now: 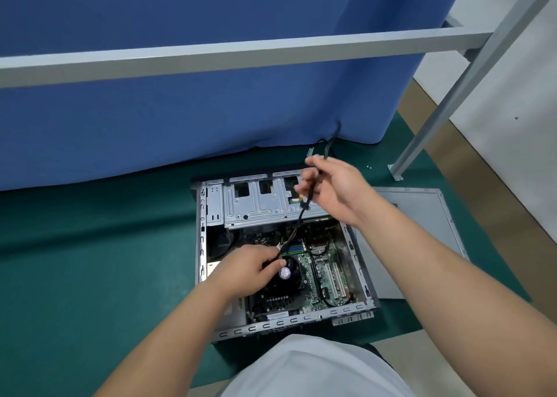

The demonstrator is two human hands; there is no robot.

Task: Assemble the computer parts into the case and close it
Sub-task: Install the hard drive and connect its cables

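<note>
I am gripping a cable point(302, 213) in both hands point(334, 187) point(251, 265) over the open case point(211, 203) beneath them; board seated, cabling unfinished, side panel point(422, 231) lying off beside my right hand.

An open computer case point(283, 255) lies on its side on a green mat point(99, 261), its circuit board point(325, 270) and round fan point(284, 273) showing, with a metal drive cage point(262, 203) at the far end. The left hand point(250, 268) pinches a bundle of wires point(289, 237) just above the fan. The right hand point(334, 188) is raised over the drive cage, gripping a black cable point(304, 206) that runs down into the case. A grey side panel point(422, 234) lies flat just to the right of the case. Behind stands a blue cloth screen point(211, 101), crossed by a grey metal frame point(241, 51).
</note>
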